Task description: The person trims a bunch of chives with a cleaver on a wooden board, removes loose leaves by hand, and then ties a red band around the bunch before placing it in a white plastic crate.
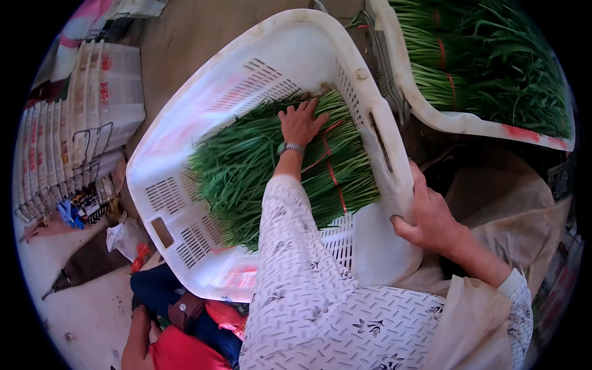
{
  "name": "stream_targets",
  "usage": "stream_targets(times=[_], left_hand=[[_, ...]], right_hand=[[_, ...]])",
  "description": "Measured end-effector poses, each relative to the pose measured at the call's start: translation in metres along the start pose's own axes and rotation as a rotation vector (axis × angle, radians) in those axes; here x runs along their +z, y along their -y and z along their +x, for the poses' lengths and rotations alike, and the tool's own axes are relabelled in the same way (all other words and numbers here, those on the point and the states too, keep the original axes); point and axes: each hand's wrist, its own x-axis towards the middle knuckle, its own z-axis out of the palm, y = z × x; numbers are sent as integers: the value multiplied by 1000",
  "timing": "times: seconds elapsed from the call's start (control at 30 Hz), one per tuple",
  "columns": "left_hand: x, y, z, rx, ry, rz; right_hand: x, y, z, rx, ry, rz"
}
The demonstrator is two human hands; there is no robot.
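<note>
A large white plastic crate (203,80) with slotted walls tilts in front of me. Inside it lie bundles of long-stemmed leafy greens (240,160), bound with thin red ties (333,176); the stalk ends face right and the leaves left. My left hand (300,123), a metal watch on its wrist, rests on top of the greens with its fingers spread. At the crate's right side, my right hand (431,216) grips the rim, its thumb on the inner side. Part of that hand's fingers is hidden behind the rim.
Another white crate (481,123) full of tied greens (450,68) stands at the upper right. Stacked white crates (80,117) with wire handles are on the left. A person in a red top (185,348) is close by at the lower left. Brownish sheeting (499,197) hangs at right.
</note>
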Motion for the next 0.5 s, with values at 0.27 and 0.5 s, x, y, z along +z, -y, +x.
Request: stream_targets(times=[0.27, 0.5], left_hand=[[-29, 16, -31, -74, -95, 268], [2, 63, -78, -283, -45, 180]], right_hand=[[-7, -2, -7, 85, 68, 66], [-3, -5, -3, 105, 86, 83]])
